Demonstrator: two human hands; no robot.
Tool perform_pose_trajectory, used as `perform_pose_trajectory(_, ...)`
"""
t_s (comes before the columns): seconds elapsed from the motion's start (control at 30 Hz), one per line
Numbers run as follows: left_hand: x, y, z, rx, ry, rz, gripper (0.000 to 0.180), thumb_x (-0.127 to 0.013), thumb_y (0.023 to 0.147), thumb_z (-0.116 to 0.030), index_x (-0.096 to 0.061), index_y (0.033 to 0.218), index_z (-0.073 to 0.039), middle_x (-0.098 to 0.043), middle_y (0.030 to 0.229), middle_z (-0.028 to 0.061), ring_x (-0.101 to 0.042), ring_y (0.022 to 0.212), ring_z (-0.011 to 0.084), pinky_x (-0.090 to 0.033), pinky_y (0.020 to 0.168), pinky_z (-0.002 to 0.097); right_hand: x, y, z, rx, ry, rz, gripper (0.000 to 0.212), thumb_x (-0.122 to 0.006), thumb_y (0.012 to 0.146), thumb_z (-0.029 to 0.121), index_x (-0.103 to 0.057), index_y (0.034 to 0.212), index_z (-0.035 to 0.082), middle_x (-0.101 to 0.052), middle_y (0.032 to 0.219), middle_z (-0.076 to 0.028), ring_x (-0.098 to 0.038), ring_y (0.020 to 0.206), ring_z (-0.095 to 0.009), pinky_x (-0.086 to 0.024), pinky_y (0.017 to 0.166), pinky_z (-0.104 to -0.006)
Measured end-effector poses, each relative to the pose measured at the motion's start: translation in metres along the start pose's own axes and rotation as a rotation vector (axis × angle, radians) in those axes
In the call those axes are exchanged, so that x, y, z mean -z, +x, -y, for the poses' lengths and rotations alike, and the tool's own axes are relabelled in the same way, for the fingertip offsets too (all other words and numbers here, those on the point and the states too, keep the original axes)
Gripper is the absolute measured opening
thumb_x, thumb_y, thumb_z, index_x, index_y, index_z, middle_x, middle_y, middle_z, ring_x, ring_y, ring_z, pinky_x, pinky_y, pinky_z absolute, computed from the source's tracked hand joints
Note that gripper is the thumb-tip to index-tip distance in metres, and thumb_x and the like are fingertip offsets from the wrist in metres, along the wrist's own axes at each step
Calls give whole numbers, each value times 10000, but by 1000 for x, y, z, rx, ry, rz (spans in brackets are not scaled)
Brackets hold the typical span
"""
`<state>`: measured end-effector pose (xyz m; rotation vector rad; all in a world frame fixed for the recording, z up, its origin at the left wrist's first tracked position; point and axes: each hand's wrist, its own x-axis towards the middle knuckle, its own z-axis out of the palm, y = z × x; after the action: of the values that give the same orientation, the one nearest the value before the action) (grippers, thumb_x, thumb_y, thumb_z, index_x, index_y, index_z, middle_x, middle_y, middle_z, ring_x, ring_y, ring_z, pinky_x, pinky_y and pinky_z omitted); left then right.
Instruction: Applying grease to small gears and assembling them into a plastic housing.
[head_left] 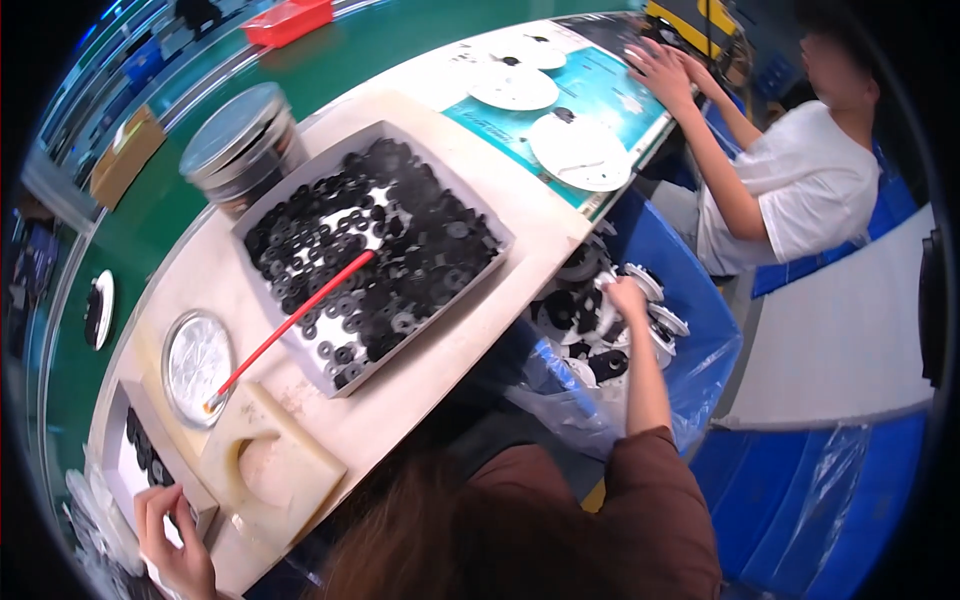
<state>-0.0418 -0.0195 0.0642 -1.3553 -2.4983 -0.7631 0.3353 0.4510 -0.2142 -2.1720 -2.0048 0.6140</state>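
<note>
My right hand (627, 297) reaches down into a blue plastic-lined bin (700, 350). Its fingers close on a white plastic part (607, 312) among many white disc-shaped parts and black pieces. At the lower left, my left hand (178, 545) is at the near end of a small shallow box (122, 465) with a row of black parts (146, 450) in it. The left fingers are curled together, and whatever they pinch is too small and dark to make out.
A large carton tray (440, 325) of black rings stands on the table, with a red-handled brush (300, 318) reaching from it to a round metal lid (197, 365). Nearby are a cream block (310, 465) and a bucket (245, 145). A co-worker (810, 190) sits at a teal mat (500, 120).
</note>
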Motion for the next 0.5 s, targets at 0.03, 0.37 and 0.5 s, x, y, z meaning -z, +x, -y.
perform_pose_trajectory(0.03, 2, -3, 10, -38, -54, 19, 125, -501, 735, 121, -543, 826, 47, -500, 760, 115, -480, 663, 199, -382, 604, 242, 24, 0, -1, 155, -150, 101, 315, -631, 664, 294, -639, 764, -5, -616, 689, -163, -590, 624, -279, -447, 611, -375)
perform_pose_trajectory(0.37, -28, 7, -23, 135, -273, -8, 142, -533, 733, 48, -550, 862, -9, -478, 669, 98, -451, 533, 175, -377, 515, 258, 154, -238, 182, 1000, 1026, 672, 500, -557, 709, 151, -442, 1136, -82, -548, 1062, -121, -520, 974, -183, -375, 870, -280)
perform_pose_trajectory(0.5, -20, -9, -40, 65, -216, -225, 185, -663, 695, -94, -525, 792, -18, -457, 668, 96, -453, 558, 217, -367, 505, 297, 101, -299, 258, 1034, 836, 1219, 436, -461, 869, 87, -281, 1256, -6, -493, 1007, -73, -519, 821, -93, -463, 613, -204)
